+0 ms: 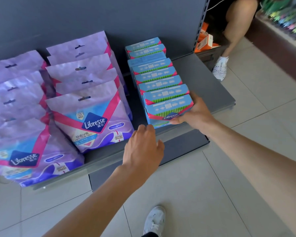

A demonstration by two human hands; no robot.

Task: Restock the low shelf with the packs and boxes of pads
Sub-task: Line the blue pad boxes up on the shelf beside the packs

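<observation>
I start from the grey low shelf [210, 82], since everything else sits relative to it: it juts out from a dark back panel just above a tiled floor, and most of its deck is already filled. On its left part stand two rows of purple Libresse pad packs [91, 117], leaning back one behind the other so the printed faces show to the aisle; the nearest row overhangs the shelf's front lip. Toward the shelf's right part runs a single file of blue pad boxes [154, 74], upright and pressed face to back, with bare deck left to the right of them, room, I judge, for another file. At the front end of that file is the front blue box [169, 110], and my right hand [195, 115] is clamped on it, fingers along its right side and thumb under the front edge, apparently to square it against the box behind. My left hand [143, 147] hovers over the shelf's front lip between the packs and the boxes, fingers loosely curled and holding nothing, probably ready to steady the box's other side. Beyond the shelf's right upright another person's leg and white shoe [220, 69] are visible, beside some orange cartons [205, 41].
</observation>
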